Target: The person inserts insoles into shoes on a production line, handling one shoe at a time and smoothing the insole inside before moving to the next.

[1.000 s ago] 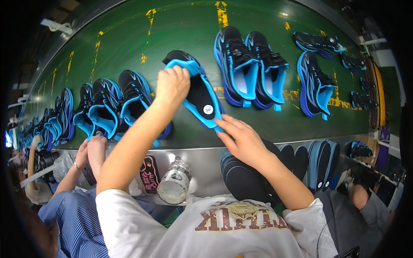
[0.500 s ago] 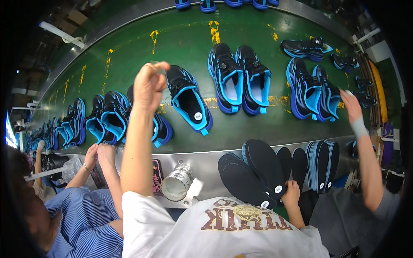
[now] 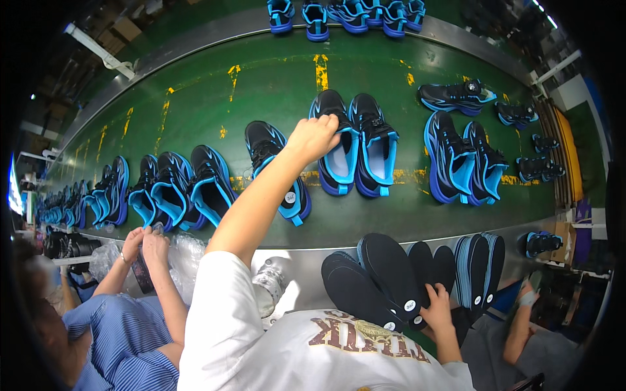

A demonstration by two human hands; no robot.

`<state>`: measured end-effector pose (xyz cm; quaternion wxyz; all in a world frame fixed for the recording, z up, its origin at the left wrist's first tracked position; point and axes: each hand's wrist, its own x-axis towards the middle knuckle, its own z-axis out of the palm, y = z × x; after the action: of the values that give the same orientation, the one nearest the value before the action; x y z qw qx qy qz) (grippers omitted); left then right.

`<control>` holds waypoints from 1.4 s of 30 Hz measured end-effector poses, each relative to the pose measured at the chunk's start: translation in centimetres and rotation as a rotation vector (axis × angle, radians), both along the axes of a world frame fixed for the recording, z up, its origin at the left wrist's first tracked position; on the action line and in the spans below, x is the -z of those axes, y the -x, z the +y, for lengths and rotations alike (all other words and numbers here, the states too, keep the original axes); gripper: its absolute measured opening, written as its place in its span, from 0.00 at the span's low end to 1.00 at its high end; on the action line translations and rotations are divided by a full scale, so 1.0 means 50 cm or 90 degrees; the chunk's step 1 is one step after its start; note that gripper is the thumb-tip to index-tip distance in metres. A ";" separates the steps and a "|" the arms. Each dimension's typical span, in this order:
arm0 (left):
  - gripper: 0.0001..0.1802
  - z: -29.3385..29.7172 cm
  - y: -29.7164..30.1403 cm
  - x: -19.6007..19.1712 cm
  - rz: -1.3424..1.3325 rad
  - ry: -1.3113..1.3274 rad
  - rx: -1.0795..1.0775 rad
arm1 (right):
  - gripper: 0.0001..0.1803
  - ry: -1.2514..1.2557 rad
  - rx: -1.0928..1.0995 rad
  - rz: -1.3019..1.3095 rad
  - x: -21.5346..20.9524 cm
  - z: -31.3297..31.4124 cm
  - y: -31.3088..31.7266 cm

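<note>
- Belt point(image 3: 195, 98): I count two paired shoes right under my left hand point(image 3: 314, 137), one single shoe point(image 3: 277, 171) just left of it, two more to its right.
- Insoles point(image 3: 381, 277): about seven, stacked by my right hand point(image 3: 435, 305).
- My left fingers curl over the heel of the left paired shoe point(image 3: 338, 143), touching it.
- My right hand rests on the insoles, loosely closed.
- Since a second ago: the shoe I held now lies on the belt; my right hand dropped to the insoles.

Shoes point(image 3: 357, 146) stand in pairs across the belt point(image 3: 274, 85) — insoles point(image 3: 385, 280) stacked on the near ledge point(image 3: 306, 270).
</note>
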<state>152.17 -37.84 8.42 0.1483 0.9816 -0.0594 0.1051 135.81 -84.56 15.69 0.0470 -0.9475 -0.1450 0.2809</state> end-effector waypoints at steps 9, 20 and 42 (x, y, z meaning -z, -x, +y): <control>0.19 -0.010 0.024 -0.109 0.382 0.156 0.013 | 0.07 -0.323 -0.036 -0.229 -0.265 0.222 -0.234; 0.18 -0.049 0.088 0.013 0.289 0.896 -0.327 | 0.03 -0.211 -0.413 -0.254 0.022 0.548 -0.270; 0.20 -0.078 0.123 0.027 -0.004 0.647 -0.291 | 0.08 0.012 -0.535 -0.071 -0.007 0.563 -0.311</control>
<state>146.01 -41.74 7.06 0.5766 0.7740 0.2125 0.1531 151.37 -56.42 16.04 -0.0883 -0.8201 -0.5187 0.2249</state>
